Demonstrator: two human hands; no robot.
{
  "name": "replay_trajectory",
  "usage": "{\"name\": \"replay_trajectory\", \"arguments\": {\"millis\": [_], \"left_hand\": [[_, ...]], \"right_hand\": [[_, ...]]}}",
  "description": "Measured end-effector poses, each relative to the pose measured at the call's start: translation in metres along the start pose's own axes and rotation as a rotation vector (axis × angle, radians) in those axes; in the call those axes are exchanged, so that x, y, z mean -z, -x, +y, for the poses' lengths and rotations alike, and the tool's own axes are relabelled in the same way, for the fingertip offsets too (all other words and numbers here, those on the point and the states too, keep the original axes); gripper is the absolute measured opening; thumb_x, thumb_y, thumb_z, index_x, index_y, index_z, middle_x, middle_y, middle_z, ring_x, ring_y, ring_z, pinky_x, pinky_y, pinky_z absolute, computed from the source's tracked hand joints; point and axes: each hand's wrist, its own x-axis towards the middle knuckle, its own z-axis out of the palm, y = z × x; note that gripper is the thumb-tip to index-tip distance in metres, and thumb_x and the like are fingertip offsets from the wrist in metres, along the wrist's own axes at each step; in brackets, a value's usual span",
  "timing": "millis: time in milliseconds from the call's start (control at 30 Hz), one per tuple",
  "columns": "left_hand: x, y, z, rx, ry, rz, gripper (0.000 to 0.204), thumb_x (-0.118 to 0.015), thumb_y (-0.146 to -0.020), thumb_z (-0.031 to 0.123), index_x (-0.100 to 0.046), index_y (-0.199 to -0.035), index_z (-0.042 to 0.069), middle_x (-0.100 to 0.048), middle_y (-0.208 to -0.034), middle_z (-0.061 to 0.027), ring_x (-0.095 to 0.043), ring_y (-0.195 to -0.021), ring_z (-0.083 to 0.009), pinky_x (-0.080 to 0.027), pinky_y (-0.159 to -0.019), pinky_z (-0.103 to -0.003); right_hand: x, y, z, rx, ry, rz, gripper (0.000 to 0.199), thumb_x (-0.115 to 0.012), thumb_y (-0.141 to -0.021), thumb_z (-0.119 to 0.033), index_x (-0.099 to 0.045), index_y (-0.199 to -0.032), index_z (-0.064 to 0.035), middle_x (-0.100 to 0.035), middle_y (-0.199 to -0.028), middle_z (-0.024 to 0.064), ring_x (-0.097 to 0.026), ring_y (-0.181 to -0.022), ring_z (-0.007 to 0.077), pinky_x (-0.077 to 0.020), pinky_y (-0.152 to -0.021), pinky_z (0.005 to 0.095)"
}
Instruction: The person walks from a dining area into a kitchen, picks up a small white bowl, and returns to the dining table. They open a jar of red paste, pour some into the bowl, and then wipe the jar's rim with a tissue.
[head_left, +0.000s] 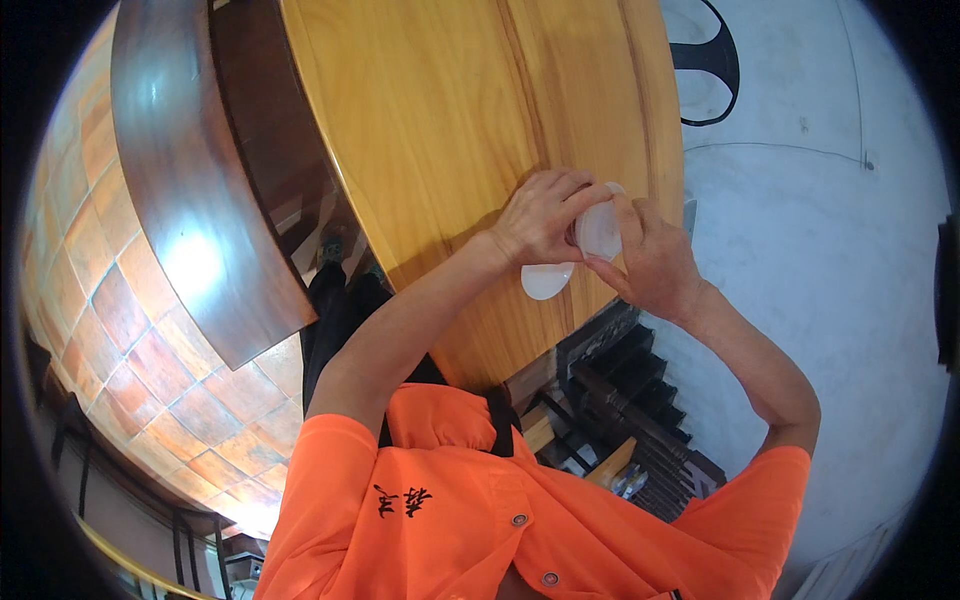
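Over the right part of a wooden table [440, 110], both hands grip a translucent whitish round container [599, 233], possibly a plastic cup or small tub. My left hand [545, 215] has its fingers curled round the left side, thumb toward the rim. From the other side, my right hand [655, 255] closes on it with thumb and fingers. A white round disc [546, 282], perhaps a lid, shows just below the left hand, partly covered by it. Fingers hide part of the container, so its contents cannot be made out.
A dark wooden bench [185, 200] runs along the table's left side, above a tiled floor [150, 370]. On the right is a pale wall [820, 250] with a black curved chair part [715, 65] beside the table. Dark slatted wooden furniture [640, 430] stands near my right side.
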Motion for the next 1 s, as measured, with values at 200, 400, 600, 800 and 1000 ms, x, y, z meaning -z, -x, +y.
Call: {"name": "replay_trajectory", "arguments": {"millis": [200,400,600,800,1000], "left_hand": [[-0.001,0.001,0.0,-0.024,-0.011,0.031,0.086,-0.086,-0.053,0.038,-0.049,-0.125,0.009,-0.055,-0.119,-0.0164,-0.052,-0.11,-0.0392,-0.042,-0.093,-0.047],[0.004,-0.001,0.004,0.111,0.116,0.017,0.098,-0.087,-0.053,0.037,-0.04,-0.132,0.004,-0.054,-0.121,-0.0184,-0.051,-0.111,-0.0403,-0.041,-0.096,-0.046],[0.008,0.011,-0.012,0.022,0.078,-0.078,0.097,-0.088,-0.052,0.029,-0.04,-0.131,0.001,-0.05,-0.123,-0.0212,-0.049,-0.115,-0.0404,-0.041,-0.099,-0.045],[0.006,0.01,-0.008,0.037,0.055,-0.043,0.091,-0.087,-0.051,0.025,-0.045,-0.127,0.001,-0.051,-0.12,-0.0216,-0.05,-0.113,-0.04,-0.043,-0.096,-0.045],[0.008,0.009,-0.004,0.018,0.029,-0.008,0.088,-0.086,-0.05,0.025,-0.047,-0.126,0.002,-0.053,-0.117,-0.0213,-0.054,-0.107,-0.0392,-0.047,-0.091,-0.043]], "right_hand": [[0.003,-0.007,0.007,0.098,-0.001,-0.026,0.064,-0.074,-0.073,-0.025,-0.044,-0.119,0.0093,-0.054,-0.104,0.0243,-0.058,-0.092,0.0394,-0.0505,-0.075,0.0415],[-0.011,-0.007,0.013,0.234,0.143,0.026,0.065,-0.076,-0.068,-0.022,-0.047,-0.115,0.0121,-0.053,-0.108,0.026,-0.058,-0.098,0.0386,-0.0501,-0.081,0.0401],[-0.016,-0.006,0.019,0.242,0.091,-0.002,0.07,-0.077,-0.068,-0.023,-0.044,-0.119,0.012,-0.052,-0.113,0.0269,-0.057,-0.1,0.0383,-0.0498,-0.083,0.0402],[-0.022,-0.008,0.017,-0.136,-0.253,-0.108,0.061,-0.071,-0.079,-0.032,-0.047,-0.116,0.0095,-0.058,-0.098,0.0246,-0.063,-0.083,0.0322,-0.0533,-0.07,0.0391],[-0.013,-0.025,0.017,-1.004,-1.276,-0.405,0.058,-0.047,-0.091,-0.052,-0.052,-0.112,0.0019,-0.062,-0.08,0.0166,-0.062,-0.054,0.0254,-0.0547,-0.046,0.0353]]}}
